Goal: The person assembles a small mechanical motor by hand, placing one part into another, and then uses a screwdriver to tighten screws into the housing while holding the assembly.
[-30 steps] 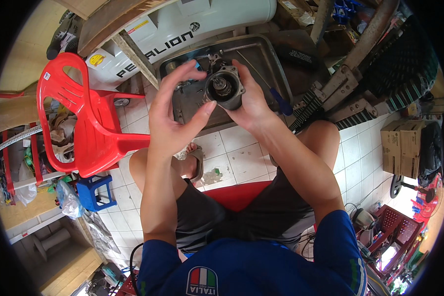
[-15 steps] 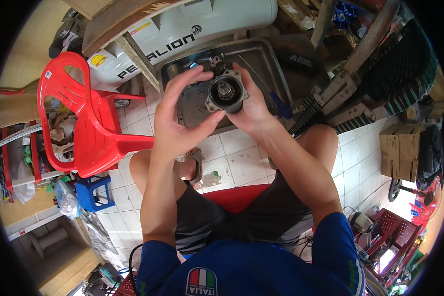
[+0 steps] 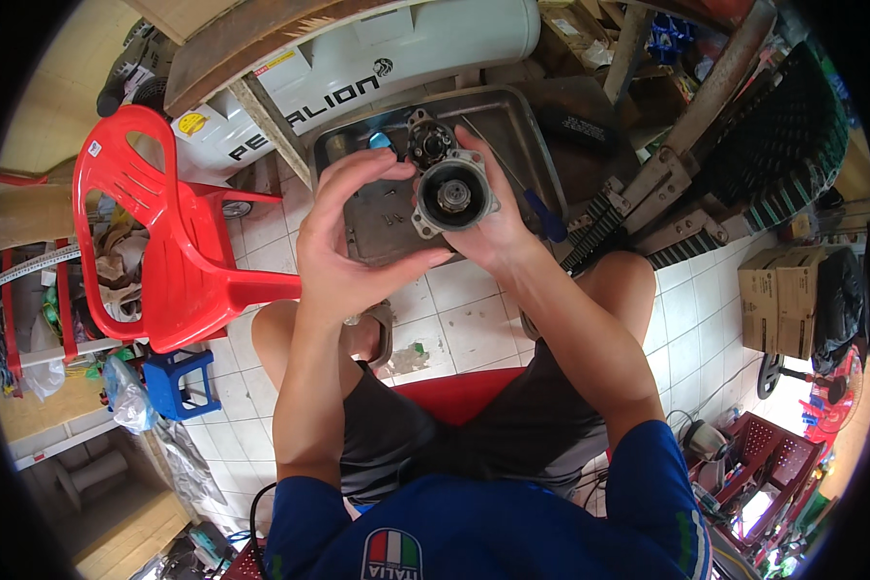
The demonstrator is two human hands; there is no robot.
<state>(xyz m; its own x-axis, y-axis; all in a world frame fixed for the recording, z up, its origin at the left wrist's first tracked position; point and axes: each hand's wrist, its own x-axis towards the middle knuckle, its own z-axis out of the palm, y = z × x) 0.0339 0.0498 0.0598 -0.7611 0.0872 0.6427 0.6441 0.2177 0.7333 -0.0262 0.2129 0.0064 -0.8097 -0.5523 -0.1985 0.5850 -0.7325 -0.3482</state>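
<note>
Floor (image 3: 469,329): white square tiles, scuffed patch (image 3: 408,361) near centre. Upper left: brown wooden board (image 3: 256,48), partly covering big white tank (image 3: 425,58). Left: red plastic chair (image 3: 179,280), small blue stool (image 3: 167,387) below it, cluttered shelves (image 3: 63,356) at edge. Lower left: pale wood cabinet (image 3: 145,532). Right: cardboard boxes (image 3: 778,304) beside black bag (image 3: 841,300). Lower right: dark red perforated rack (image 3: 788,464), bright glare (image 3: 789,398) above it.

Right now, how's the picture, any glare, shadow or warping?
Head view: fisheye warping toward the edges, with black corners; head view: glare washes out a patch above the red rack; head view: the housing in the right hand is dark inside, yet looks fairly sharp.
</note>
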